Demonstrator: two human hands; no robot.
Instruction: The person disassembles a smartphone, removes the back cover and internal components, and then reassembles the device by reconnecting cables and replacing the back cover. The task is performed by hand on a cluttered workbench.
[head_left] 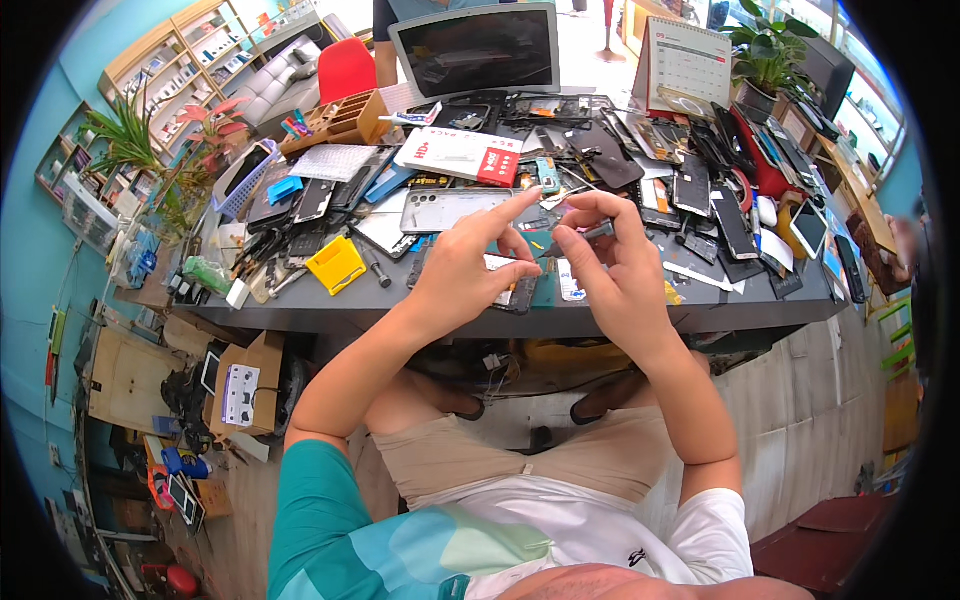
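Over the desk's front part, my left hand [465,262] has its index finger stretched out, with the thumb and a curled finger almost meeting. Facing it, my right hand [622,275] bends its fingers toward the thumb in a loose pinch. A small dark piece [552,254] shows between the two hands, too small to name. Below them lies a teal mat [545,291]. A phone-sized dark part [521,296] rests under my left hand, partly hidden by it. Just beyond is a silver phone back cover [450,212] with camera holes.
Phone parts crowd the grey desk [350,318]. A yellow holder [336,265] and a screwdriver [376,268] lie left; a white-and-red box [460,155] sits behind. At the back stand a monitor [478,55] and desk calendar [686,62]. A cardboard box [262,360] is below left.
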